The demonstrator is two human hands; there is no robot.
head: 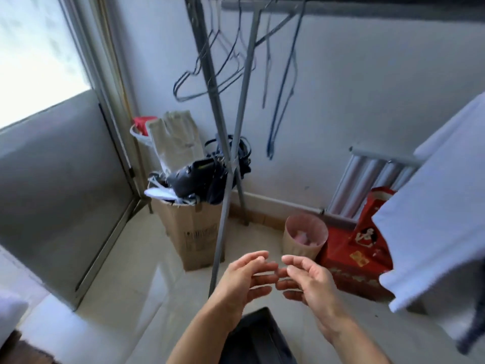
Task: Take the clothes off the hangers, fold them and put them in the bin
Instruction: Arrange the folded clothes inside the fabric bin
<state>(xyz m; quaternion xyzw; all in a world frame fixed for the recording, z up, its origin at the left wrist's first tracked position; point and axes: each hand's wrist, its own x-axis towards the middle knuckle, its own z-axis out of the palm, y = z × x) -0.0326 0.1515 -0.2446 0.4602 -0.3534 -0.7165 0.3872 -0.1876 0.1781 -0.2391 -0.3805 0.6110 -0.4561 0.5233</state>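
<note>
Your left grip (244,281) and right grip (313,281) hover near you, palms turned toward each other. The fingers are loosely spread and hold nothing, and the fingertips almost meet. Thin, bare wire hangers (220,72) dangle from the grey metal rack (236,143) on the far side. A smooth white cloth (433,219) hangs at the right. A dark, straight-edged bin (258,337) sits near, between your forearms. Around the rack's slanted legs stand a cardboard box (194,232) stuffed with dark bags, a ribbed pink wastebasket (304,237) and a glossy red bag (367,232).
</note>
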